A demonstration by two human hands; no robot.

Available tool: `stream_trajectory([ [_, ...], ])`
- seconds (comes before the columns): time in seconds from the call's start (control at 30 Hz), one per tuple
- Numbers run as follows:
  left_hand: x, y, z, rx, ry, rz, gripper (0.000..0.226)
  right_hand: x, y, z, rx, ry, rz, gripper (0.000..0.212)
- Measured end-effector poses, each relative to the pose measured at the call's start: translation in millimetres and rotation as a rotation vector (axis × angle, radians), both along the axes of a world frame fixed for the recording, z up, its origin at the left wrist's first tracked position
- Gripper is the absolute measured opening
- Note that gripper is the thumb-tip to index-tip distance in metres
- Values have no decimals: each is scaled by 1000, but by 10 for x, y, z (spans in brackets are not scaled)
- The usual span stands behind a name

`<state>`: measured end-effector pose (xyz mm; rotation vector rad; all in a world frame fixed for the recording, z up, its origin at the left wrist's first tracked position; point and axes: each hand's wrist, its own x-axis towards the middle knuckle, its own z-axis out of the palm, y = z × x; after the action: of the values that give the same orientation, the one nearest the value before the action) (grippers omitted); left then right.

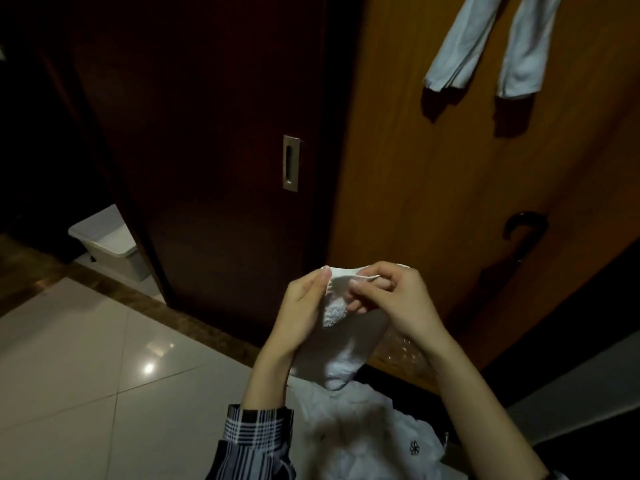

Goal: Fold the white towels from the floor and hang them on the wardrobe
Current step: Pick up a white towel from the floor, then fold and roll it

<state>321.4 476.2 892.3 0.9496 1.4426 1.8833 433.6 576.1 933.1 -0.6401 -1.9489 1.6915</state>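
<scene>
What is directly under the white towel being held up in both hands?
Under the held towel, white fabric with a small dark flower mark lies bunched. Left hand and right hand pinch the towel's top edge. What lies beneath that fabric is covered.

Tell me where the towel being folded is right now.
In the head view, the white towel sits low centre, pinched between the left hand and right hand, before the orange wardrobe door.

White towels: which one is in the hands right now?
The white towel pinched by the left hand and right hand; two others already hang on the door.
</scene>
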Motion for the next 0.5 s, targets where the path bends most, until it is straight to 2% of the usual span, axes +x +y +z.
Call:
stream_trajectory([
  [0.03,22,-2,24,17,-14,-18,38,-7,-19,8,21,7,-42,1],
  [0.23,96,-14,74,36,-91,40,36,-67,-111,26,123,-47,-130,9],
  [0.37,127,-13,77,38,-162,23,45,-110,-159,27,86,-49,-196,12],
  [0.43,124,-24,70,43,-110,34,40,-122,-170,22,112,-75,-205,12],
  [0.5,90,-28,23,29,20,74,32,-128,-175,19,145,-114,-208,13],
])
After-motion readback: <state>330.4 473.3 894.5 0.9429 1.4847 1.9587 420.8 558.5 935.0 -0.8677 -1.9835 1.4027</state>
